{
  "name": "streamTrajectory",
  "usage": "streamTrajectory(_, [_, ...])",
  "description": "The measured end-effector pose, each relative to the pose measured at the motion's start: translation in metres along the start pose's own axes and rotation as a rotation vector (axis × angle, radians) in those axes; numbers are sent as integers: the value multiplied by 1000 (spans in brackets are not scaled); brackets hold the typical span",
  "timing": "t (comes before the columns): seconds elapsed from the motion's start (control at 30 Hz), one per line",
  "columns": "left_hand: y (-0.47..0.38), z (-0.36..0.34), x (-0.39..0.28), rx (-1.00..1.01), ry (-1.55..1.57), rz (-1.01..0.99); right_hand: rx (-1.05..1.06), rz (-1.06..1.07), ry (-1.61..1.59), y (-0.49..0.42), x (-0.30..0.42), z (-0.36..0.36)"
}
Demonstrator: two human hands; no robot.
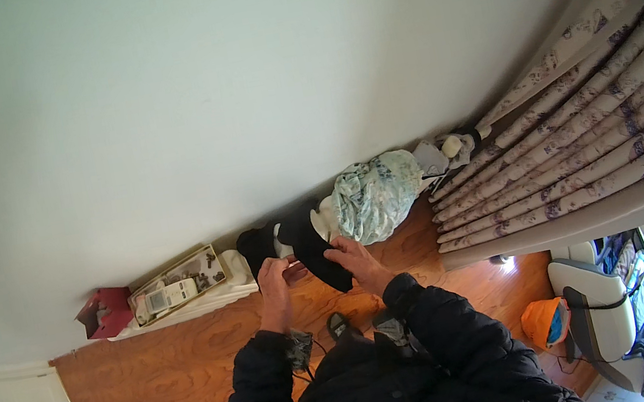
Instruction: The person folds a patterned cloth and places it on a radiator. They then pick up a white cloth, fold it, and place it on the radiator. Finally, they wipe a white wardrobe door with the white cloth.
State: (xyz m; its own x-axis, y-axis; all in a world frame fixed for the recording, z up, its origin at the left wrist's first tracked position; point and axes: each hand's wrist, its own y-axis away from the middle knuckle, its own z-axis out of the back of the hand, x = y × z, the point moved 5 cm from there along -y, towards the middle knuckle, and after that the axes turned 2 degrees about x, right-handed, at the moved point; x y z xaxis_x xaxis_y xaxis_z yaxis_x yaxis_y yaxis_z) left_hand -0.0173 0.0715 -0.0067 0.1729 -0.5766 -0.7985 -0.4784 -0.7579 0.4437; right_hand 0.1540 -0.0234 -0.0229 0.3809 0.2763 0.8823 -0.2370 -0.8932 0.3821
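Note:
A piece of black cloth (310, 251) hangs between my hands over a narrow white ledge (238, 268) along the wall. It may be a garment, but its full shape cannot be made out. My right hand (357, 260) pinches its right edge between thumb and fingers. Close to its left side, my left hand (277, 283) has its fingers bent against the cloth. More black fabric (258, 249) lies just beyond the left hand; whether it belongs to the same piece cannot be told. A pale green patterned cloth bundle (379, 194) rests to the right.
Left along the ledge stand a tray (218, 264) holding a white remote control (171, 296) and small items, then a dark red box (107, 313). Floral curtains (571, 150) hang at right. An orange bag (545, 322) sits beside a pale chair (597, 298) on the wooden floor (182, 361).

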Motion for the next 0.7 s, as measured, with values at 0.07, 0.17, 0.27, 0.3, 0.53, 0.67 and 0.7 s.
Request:
streamTrajectory(0.07, [3, -13, 2, 25, 115, 96, -7, 11, 50, 2, -1, 0])
streamTrajectory(0.17, [8, -26, -4, -56, -126, 156, 23, 19, 163, 5, 4, -7])
streamTrajectory(0.27, [-2, -35, -17, -93, -196, -1, 4, 7, 154, 7, 17, -14])
streamTrajectory(0.3, [-7, -36, -19, -79, -150, -57, -25, 19, 183, 9, 22, -13])
streamTrajectory(0.53, [-25, 2, 4, -209, -292, -122, -136, -134, 536, -6, 3, 2])
streamTrajectory(0.67, [-21, 11, -3, -199, -562, -422, -170, 8, 431, -15, -20, 6])
streamTrajectory(0.7, [-21, 5, -7, -128, -667, -499, -174, 41, 459, -15, -22, 6])
